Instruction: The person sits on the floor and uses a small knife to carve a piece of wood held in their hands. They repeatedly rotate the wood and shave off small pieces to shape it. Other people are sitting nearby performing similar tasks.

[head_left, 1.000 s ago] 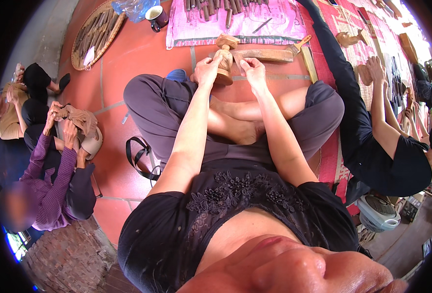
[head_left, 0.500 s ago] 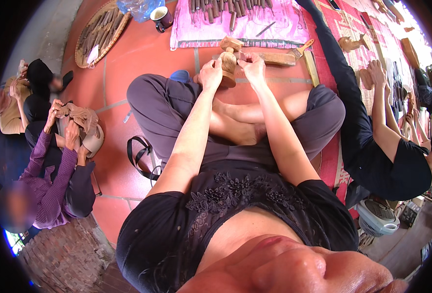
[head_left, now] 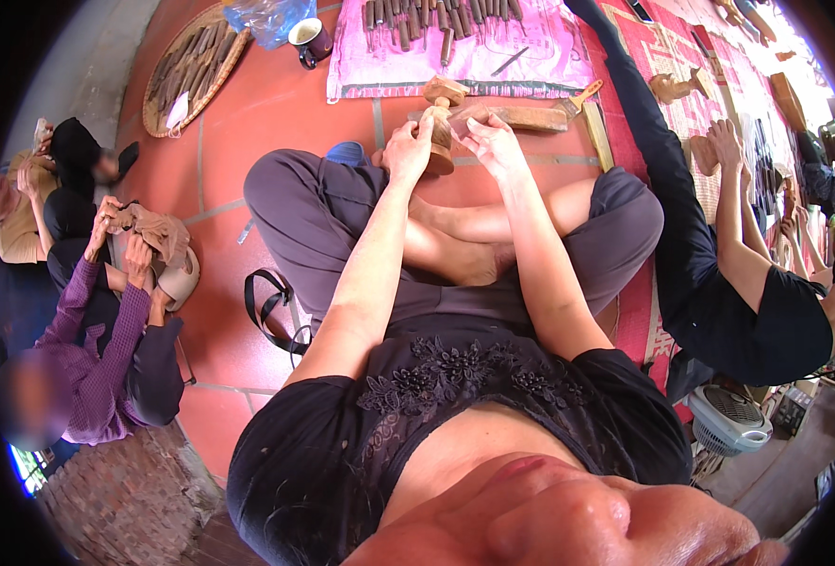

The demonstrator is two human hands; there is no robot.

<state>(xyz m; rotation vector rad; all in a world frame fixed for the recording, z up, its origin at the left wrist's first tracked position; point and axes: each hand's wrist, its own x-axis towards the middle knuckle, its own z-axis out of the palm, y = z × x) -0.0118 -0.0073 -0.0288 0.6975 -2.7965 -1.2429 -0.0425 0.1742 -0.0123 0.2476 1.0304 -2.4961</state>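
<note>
My left hand (head_left: pixel 408 151) is closed around the side of a turned wooden piece (head_left: pixel 442 132), which has a waisted body, a round base and a wider block at its far end. The piece stands tilted on the tiles in front of my crossed legs. Just right of it, my right hand (head_left: pixel 493 144) is raised with its fingers drawn together. Something small and brownish shows at its fingertips, too indistinct to name. A gap separates most of that hand from the wood.
Beyond lies a pink sheet (head_left: pixel 530 66) bearing several wooden-handled carving tools (head_left: pixel 441 19). A wood block (head_left: pixel 535 118) and brush (head_left: pixel 582 96) lie to the right. A mug (head_left: pixel 312 40) and tool basket (head_left: pixel 158 104) stand far left. Co-workers sit on both sides.
My right hand has drawn back slightly from the wooden piece and turned, showing more of its fingers. The left hand keeps its hold, its fingers now higher on the wood.
</note>
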